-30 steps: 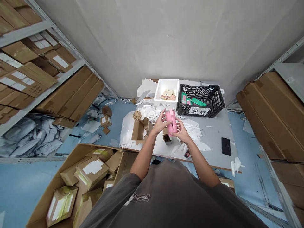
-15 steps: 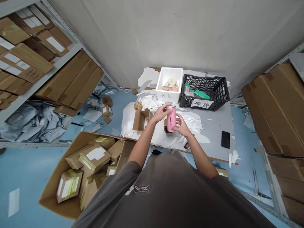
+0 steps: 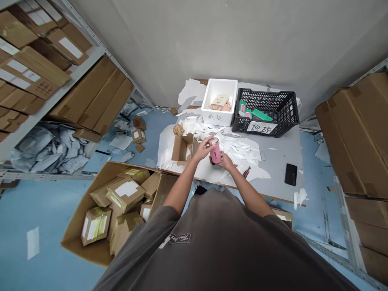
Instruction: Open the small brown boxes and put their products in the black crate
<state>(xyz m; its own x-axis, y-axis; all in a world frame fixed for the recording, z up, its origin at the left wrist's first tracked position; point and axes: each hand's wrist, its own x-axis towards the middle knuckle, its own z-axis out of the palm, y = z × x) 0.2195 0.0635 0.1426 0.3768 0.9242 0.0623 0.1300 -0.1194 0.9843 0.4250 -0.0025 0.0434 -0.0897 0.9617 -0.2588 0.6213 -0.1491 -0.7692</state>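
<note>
Both hands are on a pink tumbler [image 3: 215, 152] with a silvery top and dark print, held tilted above the table. My left hand [image 3: 204, 148] is closed around its upper left side, fingers near the rim. Lower down, my right hand [image 3: 226, 161] grips the right side near the base. Part of a small brown carton [image 3: 211, 160] shows behind the tumbler; the rest is hidden. An open cardboard box [image 3: 181, 148] stands left of my left hand. To the right of my right hand lies a red and black cutter [image 3: 246, 172].
White paper scraps [image 3: 242, 150] litter the table [image 3: 277, 163]. At the back stand a white foam box [image 3: 216, 117] and a black crate [image 3: 280, 129] with green and pink items. A phone [image 3: 291, 174] lies at right. A large carton [image 3: 71, 238] of parcels is at lower left.
The tumbler has gone from nearly upright to tilted, its top leaning left and more visible. My right hand has moved lower on it. The whole view has shifted slightly.
</note>
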